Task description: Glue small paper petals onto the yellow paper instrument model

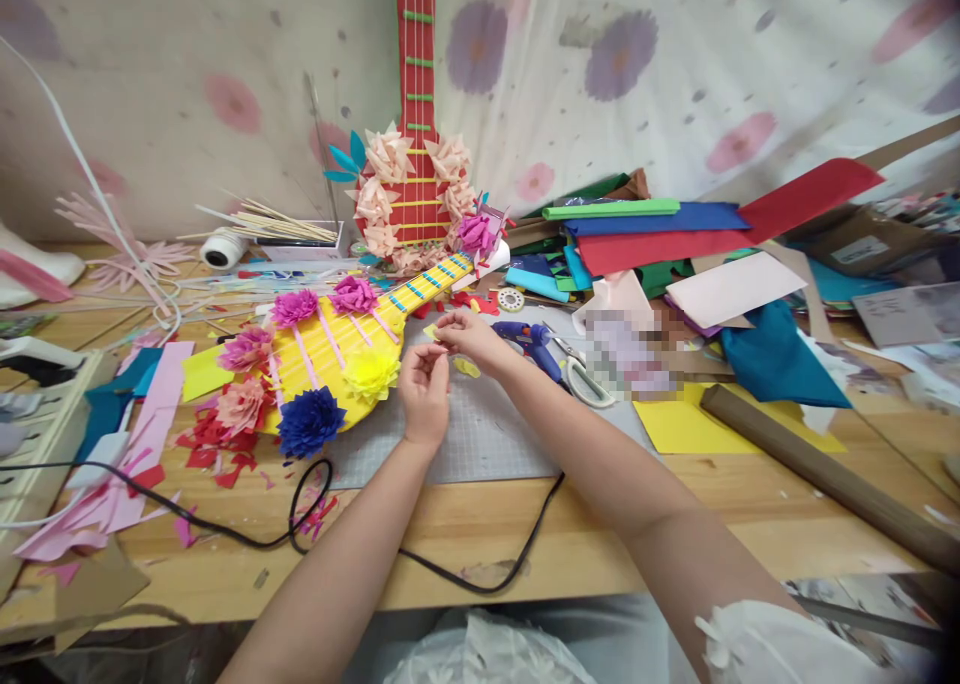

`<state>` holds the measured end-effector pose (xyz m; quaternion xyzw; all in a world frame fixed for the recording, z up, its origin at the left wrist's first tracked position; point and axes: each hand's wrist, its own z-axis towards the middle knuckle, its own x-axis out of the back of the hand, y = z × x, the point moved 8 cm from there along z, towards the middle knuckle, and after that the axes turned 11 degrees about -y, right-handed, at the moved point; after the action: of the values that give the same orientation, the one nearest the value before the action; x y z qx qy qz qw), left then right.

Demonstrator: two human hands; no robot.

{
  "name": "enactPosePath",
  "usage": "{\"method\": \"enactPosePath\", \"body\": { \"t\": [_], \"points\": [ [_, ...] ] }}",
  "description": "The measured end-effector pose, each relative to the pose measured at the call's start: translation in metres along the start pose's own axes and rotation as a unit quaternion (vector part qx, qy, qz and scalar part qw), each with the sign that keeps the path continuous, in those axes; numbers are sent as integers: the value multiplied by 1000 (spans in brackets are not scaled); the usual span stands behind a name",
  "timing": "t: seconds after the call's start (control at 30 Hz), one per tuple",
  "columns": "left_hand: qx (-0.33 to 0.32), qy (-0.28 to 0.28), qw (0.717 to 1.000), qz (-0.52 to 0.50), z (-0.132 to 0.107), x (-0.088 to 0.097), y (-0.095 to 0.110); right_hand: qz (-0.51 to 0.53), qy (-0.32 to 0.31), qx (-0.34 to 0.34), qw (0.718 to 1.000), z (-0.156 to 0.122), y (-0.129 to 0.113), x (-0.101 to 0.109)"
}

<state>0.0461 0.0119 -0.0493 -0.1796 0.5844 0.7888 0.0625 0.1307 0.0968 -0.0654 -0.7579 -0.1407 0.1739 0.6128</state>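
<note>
Over the grey cutting mat (495,434), my two hands are close together. My right hand (471,340) pinches a small yellow paper piece (431,333) at its fingertips. Just below it, my left hand (425,396) has its fingers curled in, and what they hold, if anything, is too small to make out. Yellow paper petals (466,367) lie on the mat under my right hand. Left of my hands rests a yellow paper instrument (330,349) with strings, carrying a yellow flower (371,371), a dark blue flower (310,421) and several pink ones.
A blue glue gun (529,339) and scissors (585,376) lie right of my hands. Behind stands a red paper instrument (416,204). Coloured sheets (660,234) pile up at the back right, beside a brown roll (817,469). A black cord (495,586) loops along the front.
</note>
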Motion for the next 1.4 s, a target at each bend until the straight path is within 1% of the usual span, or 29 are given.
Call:
{"method": "enactPosePath", "body": {
  "t": [0.03, 0.1, 0.17, 0.2, 0.27, 0.37, 0.43, 0.5, 0.7, 0.8, 1.03, 1.3, 1.4],
  "points": [
    [-27, 2, 999, 17, 0, 1, 13, -1, -11, -7, 1000, 1, -1, -2],
    [-78, 33, 996, 32, 5, 8, 41, 9, -31, -30, 999, 3, 0, -8],
    [-133, 63, 989, 30, 16, 17, 72, 30, -50, -58, 997, 5, 5, -14],
    [-148, 70, 986, 31, 25, 22, 85, 40, -58, -67, 995, 6, 7, -18],
    [-149, 74, 985, 47, 46, 30, 105, 56, -68, -75, 993, 9, 10, -24],
    [-108, 70, 988, 86, 75, 42, 118, 65, -69, -82, 992, 14, 13, -29],
    [-86, 74, 987, 117, 86, 49, 121, 67, -69, -91, 991, 15, 13, -32],
    [-75, 71, 983, 149, 91, 54, 122, 67, -75, -100, 990, 16, 13, -34],
    [-43, 39, 974, 217, 98, 60, 113, 70, -85, -101, 989, 17, 9, -38],
    [-42, 29, 969, 243, 101, 62, 109, 74, -88, -98, 989, 17, 10, -40],
    [-38, 0, 958, 286, 103, 62, 102, 70, -85, -101, 989, 19, 10, -40],
    [-12, -54, 938, 343, 105, 60, 88, 59, -93, -98, 989, 22, 8, -40],
    [-12, -60, 931, 361, 104, 61, 84, 44, -93, -93, 990, 23, 9, -39]
  ]
}}
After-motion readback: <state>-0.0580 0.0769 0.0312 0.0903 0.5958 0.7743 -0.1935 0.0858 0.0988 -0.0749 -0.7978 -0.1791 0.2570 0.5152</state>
